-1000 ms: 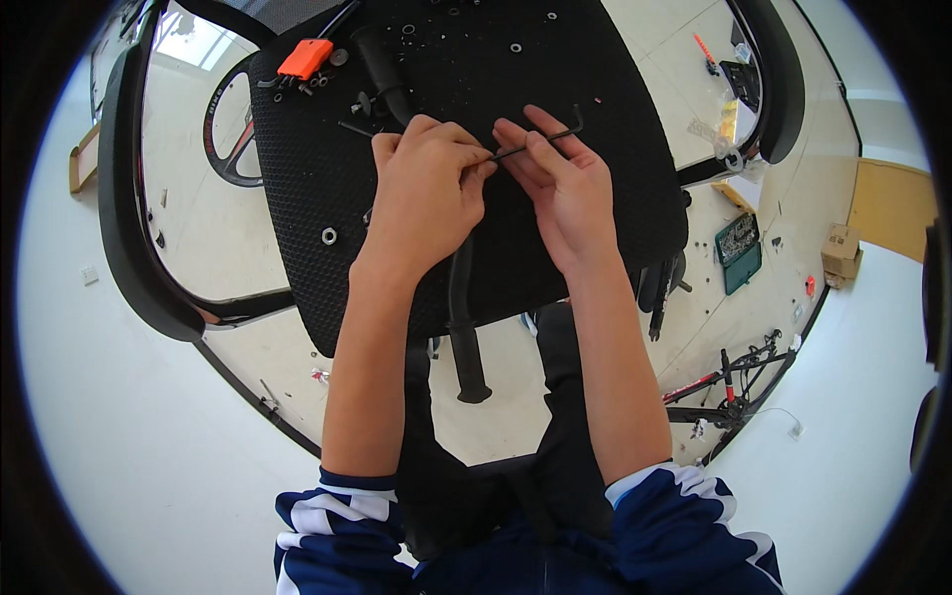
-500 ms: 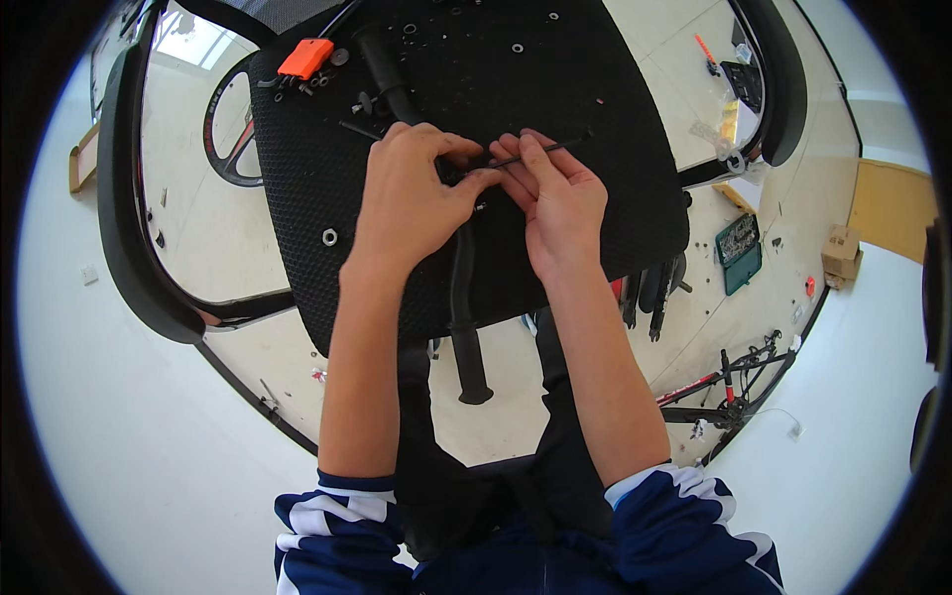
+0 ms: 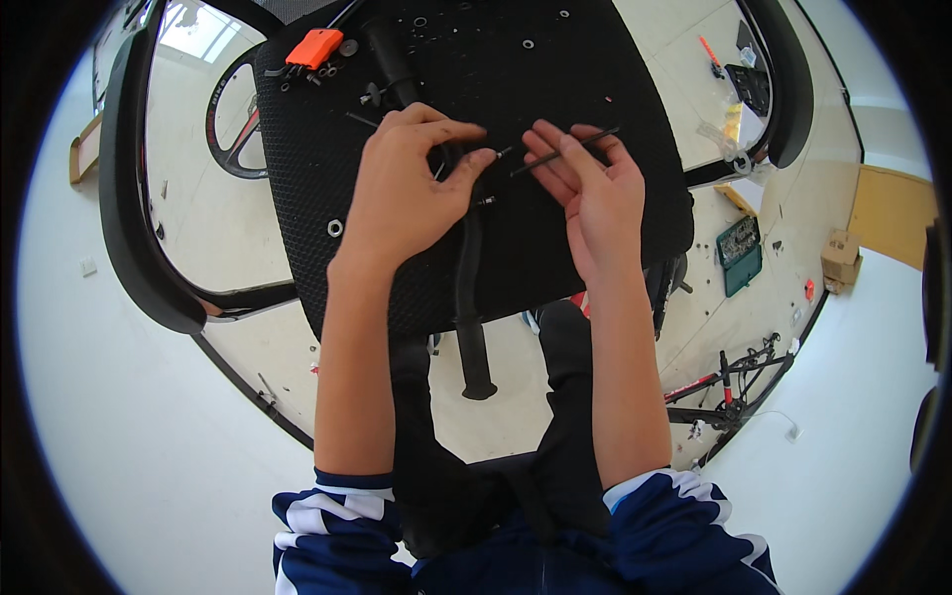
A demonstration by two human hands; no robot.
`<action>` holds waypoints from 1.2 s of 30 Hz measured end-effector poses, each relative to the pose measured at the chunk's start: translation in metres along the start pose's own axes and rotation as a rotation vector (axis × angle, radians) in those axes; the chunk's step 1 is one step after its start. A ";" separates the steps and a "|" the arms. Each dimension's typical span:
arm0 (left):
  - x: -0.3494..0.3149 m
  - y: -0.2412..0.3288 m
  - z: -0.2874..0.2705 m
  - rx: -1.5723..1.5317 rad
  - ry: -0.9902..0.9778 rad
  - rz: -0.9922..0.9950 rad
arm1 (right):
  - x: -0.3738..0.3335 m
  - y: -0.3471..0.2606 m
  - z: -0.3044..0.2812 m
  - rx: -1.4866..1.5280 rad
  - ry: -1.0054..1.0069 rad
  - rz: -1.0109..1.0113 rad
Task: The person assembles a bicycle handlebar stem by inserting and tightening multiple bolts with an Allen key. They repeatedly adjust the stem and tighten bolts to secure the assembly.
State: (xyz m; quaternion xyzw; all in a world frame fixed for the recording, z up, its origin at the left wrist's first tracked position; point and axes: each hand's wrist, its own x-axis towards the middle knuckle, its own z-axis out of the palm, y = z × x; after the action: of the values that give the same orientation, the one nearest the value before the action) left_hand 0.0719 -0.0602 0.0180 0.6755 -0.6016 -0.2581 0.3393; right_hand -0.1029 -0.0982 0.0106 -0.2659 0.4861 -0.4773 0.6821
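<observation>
A black bicycle handlebar (image 3: 466, 283) lies across the black mesh chair seat, its near grip hanging past the front edge. My left hand (image 3: 402, 193) is over the bar's middle and partly hides it. A small dark bolt (image 3: 504, 152) sticks out at its thumb tip, between bent fingers. Another small silver bolt (image 3: 486, 201) shows beside the bar, below that thumb. To the right, my right hand (image 3: 605, 203) pinches a thin black hex key (image 3: 531, 167) between thumb and fingers. The key's tip points at the bolt but stands apart from it.
An orange tool holder (image 3: 314, 49) and loose small parts lie at the seat's far left. A nut (image 3: 335, 228) sits left of my left forearm. Armrests (image 3: 129, 198) flank the seat. On the floor at right are a green case (image 3: 739, 256) and a bicycle frame (image 3: 729, 392).
My right hand has moved right with the hex key, drawing it away from my left hand. The bolt at my left thumb now shows.
</observation>
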 end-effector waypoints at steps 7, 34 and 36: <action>-0.010 -0.001 -0.008 -0.081 -0.199 0.058 | -0.013 0.007 0.003 -0.105 -0.056 0.041; -0.012 0.011 0.017 0.042 -0.056 -0.001 | -0.012 0.028 -0.004 0.050 0.109 -0.002; -0.011 0.011 0.016 0.038 -0.070 -0.016 | -0.009 0.028 -0.007 0.041 0.057 0.000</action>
State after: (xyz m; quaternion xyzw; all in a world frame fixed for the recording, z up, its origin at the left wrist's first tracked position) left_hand 0.0515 -0.0518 0.0159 0.6770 -0.6127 -0.2728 0.3030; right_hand -0.0992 -0.0779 -0.0117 -0.2382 0.4952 -0.4945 0.6734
